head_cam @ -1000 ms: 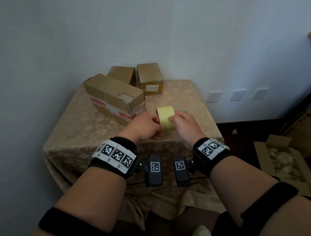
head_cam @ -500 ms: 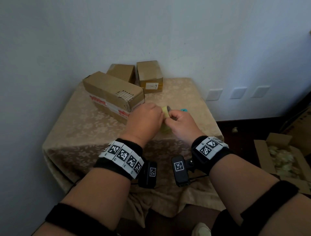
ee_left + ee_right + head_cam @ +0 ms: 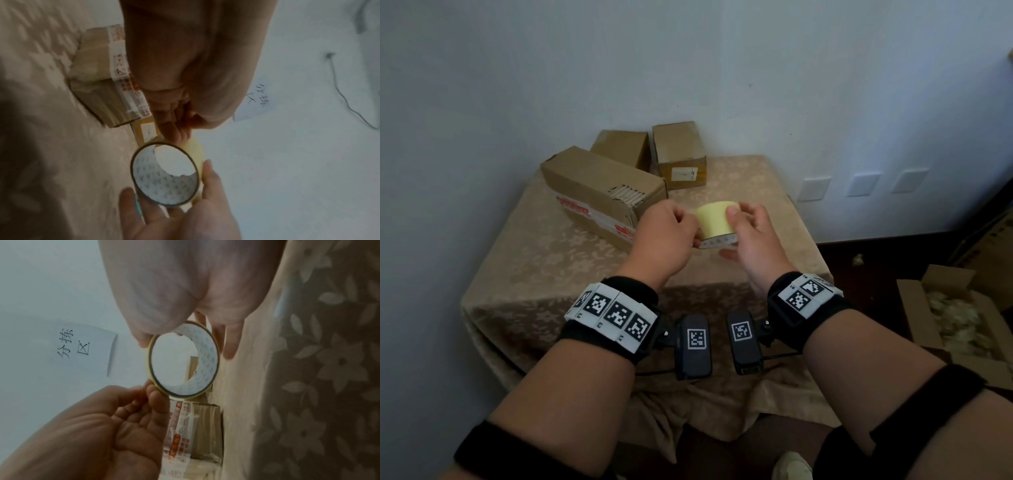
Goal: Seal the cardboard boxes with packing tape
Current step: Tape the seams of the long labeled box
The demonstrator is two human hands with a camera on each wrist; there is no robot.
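Three cardboard boxes (image 3: 602, 192) crowd a floral-clothed table (image 3: 524, 274) against a wall (image 3: 688, 61).

1. A plain pale wall (image 3: 551, 68) fills the back and meets another wall in the corner
2. A table draped in a beige floral cloth (image 3: 544, 274) stands against that corner
3. Three white wall plates (image 3: 863, 185) sit low on the right wall
4. A paper sheet with handwritten characters (image 3: 82, 350) is stuck to the wall
5. Dark floor (image 3: 866, 270) lies at right, in dim, soft light
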